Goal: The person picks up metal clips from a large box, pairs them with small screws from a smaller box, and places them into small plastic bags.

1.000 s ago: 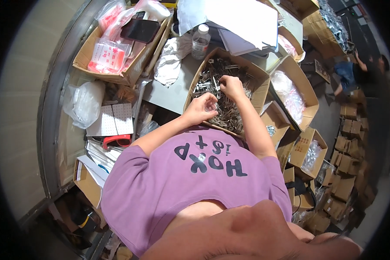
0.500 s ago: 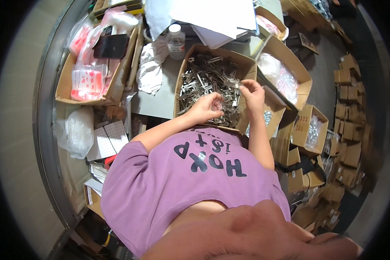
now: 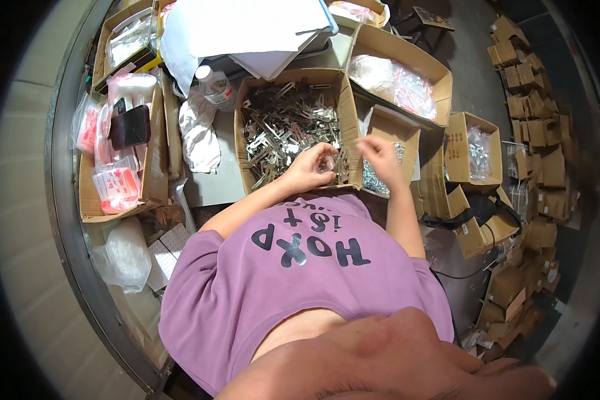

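Beside the metal parts point(image 3: 280, 130), the left hand point(image 3: 305, 171) curls around a clear piece point(image 3: 325, 164), best held lightly; the right hand point(image 3: 384, 160) is blurred, fingers fairly narrow, any hold one cannot tell.

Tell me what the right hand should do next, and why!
Maybe dip the right hand down to the small shiny pieces. It seems to hover by their carton, though it's too blurry to tell whether it holds anything. The left hand is curled around a see-through thing, so the right looks better placed.
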Demonstrator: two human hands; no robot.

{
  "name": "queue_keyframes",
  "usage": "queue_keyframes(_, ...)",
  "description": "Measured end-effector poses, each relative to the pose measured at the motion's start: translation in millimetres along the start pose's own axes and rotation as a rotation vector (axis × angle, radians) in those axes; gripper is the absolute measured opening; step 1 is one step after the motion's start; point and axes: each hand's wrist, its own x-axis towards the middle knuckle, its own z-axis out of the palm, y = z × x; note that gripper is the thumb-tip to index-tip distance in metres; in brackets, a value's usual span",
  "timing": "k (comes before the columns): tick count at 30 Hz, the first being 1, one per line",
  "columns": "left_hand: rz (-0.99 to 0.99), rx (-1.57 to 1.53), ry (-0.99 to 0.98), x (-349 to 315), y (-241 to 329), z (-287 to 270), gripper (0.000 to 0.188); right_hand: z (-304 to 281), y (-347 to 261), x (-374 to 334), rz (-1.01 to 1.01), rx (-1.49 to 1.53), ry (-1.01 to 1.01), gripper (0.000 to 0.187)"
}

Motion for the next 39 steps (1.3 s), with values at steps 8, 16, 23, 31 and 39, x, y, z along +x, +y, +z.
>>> queue_keyframes(8,0.031,-0.057,0.002,3,-3,-1,0.042,-36,101,21,0.150,-0.971,0.114,0.019)
queue_keyframes(16,-0.013,-0.092,0.006,5,4,-2,0.041,-26,109,27,0.040,-1.209,0.056,0.014)
queue_keyframes(23,0.044,-0.038,0.023,8,-2,1,0.040,-35,101,25,-0.005,-0.889,0.252,0.014)
queue_keyframes(31,-0.027,0.044,-0.005,24,3,6,0.043,3,-26,14,-0.146,-0.058,-0.190,0.015)
queue_keyframes(39,0.005,-0.235,0.010,35,-7,1,0.040,-21,5,164,-0.273,-0.661,0.192,0.021)
